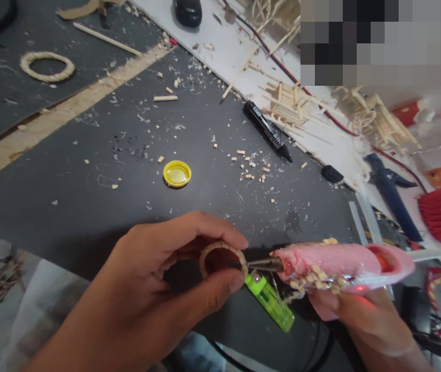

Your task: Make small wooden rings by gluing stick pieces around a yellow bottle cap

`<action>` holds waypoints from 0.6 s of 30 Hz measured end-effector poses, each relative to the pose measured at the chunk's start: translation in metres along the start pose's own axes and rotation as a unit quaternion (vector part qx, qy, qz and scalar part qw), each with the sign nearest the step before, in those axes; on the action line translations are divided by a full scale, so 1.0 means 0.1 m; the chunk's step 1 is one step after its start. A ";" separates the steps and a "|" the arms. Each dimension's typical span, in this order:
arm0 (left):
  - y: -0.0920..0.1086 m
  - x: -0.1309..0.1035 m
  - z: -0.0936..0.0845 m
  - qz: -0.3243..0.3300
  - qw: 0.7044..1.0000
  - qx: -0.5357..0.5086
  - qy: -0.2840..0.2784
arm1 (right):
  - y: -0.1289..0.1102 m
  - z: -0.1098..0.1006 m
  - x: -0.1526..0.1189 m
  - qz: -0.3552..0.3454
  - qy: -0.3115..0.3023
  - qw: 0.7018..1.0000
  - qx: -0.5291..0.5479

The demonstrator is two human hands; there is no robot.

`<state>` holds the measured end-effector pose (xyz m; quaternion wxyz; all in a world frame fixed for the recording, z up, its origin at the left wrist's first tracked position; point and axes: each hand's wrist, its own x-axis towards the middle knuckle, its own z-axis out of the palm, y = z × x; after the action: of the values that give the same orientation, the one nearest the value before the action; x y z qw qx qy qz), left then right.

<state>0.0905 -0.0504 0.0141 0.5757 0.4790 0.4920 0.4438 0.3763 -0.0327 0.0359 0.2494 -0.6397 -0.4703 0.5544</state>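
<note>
Pinched between the thumb and fingers of my left hand point(173, 284) is a small ring made of short wooden stick pieces point(206, 258). My right hand point(375, 315) is closed around the handle of a pink hot glue gun point(332, 263), which has dried glue and wood bits stuck along its side. The metal nozzle of the glue gun meets, or nearly meets, the right side of the ring. A glue stick point(433, 253) pokes out of the gun's back end. Just below the nozzle lies a bright green lighter point(272, 302), partly behind the ring and my thumb.
A yellow cap point(177, 174) lies beyond my left hand, with cut wood bits point(248, 175) to its right. Farther back are a black marker point(269, 132), stick structures point(290, 101) and a larger ring point(47, 67). Blue cutters point(394, 196) lie at right.
</note>
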 end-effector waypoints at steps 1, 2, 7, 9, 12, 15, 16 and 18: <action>0.00 0.00 0.00 0.001 1.000 0.001 0.002 | -0.01 0.00 0.00 0.001 -0.002 1.000 -0.003; 0.00 0.00 0.01 0.003 1.000 0.001 0.003 | -0.02 0.01 0.00 0.001 -0.001 1.000 -0.006; 0.04 0.00 0.02 -0.011 0.999 -0.030 -0.003 | -0.05 0.06 -0.03 -0.014 0.073 0.997 0.003; 0.05 0.02 0.02 -0.016 0.999 -0.049 -0.005 | -0.05 0.06 -0.03 -0.017 0.082 0.996 0.004; 0.05 0.03 0.02 -0.008 0.999 -0.054 0.003 | -0.04 0.04 -0.02 -0.025 0.052 0.998 -0.005; 0.04 0.02 0.02 0.001 0.999 -0.049 0.006 | -0.04 0.03 0.00 -0.036 0.038 0.999 -0.010; 0.05 0.02 0.02 0.000 0.999 -0.051 0.004 | -0.04 0.03 0.00 -0.037 0.041 0.998 -0.009; 0.06 0.02 0.02 -0.002 0.998 -0.058 0.004 | -0.04 0.03 -0.01 -0.032 0.044 0.998 -0.008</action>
<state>0.0926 -0.0475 0.0194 0.6015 0.4424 0.4688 0.4719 0.3721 -0.0322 0.0387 0.2824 -0.6499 -0.4834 0.5139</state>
